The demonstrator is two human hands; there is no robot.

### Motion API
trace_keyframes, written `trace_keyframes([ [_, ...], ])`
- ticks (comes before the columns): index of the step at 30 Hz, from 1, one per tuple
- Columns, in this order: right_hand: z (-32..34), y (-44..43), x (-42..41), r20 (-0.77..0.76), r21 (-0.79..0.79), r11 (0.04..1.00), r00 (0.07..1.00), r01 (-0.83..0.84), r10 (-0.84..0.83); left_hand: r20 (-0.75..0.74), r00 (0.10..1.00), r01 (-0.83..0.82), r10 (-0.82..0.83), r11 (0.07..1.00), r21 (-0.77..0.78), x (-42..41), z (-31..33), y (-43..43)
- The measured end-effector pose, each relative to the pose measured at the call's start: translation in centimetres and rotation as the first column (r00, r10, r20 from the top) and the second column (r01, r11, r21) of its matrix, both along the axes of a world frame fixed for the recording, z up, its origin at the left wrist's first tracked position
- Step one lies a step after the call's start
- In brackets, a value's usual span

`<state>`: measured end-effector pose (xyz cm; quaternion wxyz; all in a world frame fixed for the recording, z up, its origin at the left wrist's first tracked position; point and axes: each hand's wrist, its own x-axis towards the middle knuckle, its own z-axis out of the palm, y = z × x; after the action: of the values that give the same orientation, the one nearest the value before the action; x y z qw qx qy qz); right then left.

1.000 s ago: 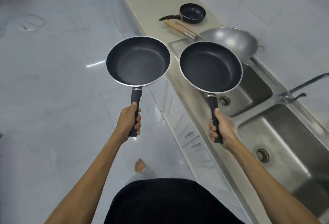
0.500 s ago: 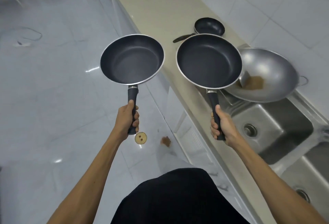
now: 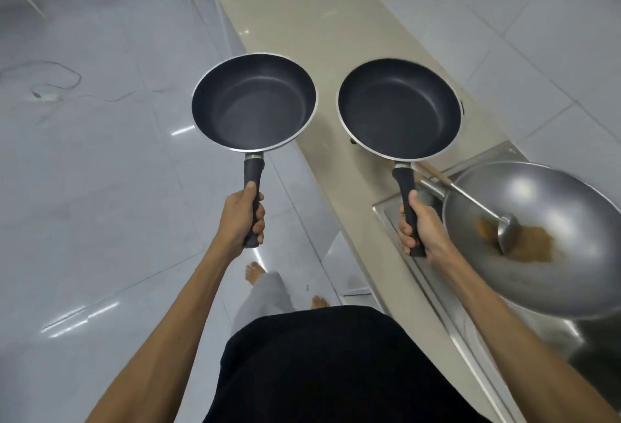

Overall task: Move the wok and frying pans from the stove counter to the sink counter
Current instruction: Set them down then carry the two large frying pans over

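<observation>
Left hand [image 3: 242,217] fingers are wrapped around a black handle; its frying pan [image 3: 253,101] is held level over the floor. Right hand [image 3: 418,226] is clenched likewise; its pan [image 3: 399,108] is carried over the beige counter [image 3: 322,25], handle axis toward the body. Right hand is judged nearer for set-down. The steel wok [image 3: 544,237] sits at the sink edge.

Floor [image 3: 100,204]: glossy pale grey tiles, left of the counter [image 3: 319,19].
Counter: long, beige.
Wall [image 3: 537,36]: white tiles, right of the counter.
</observation>
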<state>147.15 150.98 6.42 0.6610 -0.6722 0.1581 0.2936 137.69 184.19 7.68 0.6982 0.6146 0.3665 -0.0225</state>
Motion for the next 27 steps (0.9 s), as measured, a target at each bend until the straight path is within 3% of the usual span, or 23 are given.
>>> trace_keyframes([
  [8,-2.3,8.2,8.5,-0.048,0.032,0.991,0.991,0.130,-0.128,0.028,0.995,0.098,-0.099,0.994,0.046,9.5,-0.9,10.1],
  [19,-3.3,22.5,14.6,-0.136,0.009,0.930,0.921,0.369,-0.364,-0.052,0.935,0.353,-0.350,0.932,0.076,22.9,0.0,28.8],
  [27,-3.3,29.6,18.6,-0.121,-0.026,0.880,0.872,0.474,-0.473,-0.063,0.885,0.463,-0.460,0.886,0.037,34.3,-1.3,34.2],
])
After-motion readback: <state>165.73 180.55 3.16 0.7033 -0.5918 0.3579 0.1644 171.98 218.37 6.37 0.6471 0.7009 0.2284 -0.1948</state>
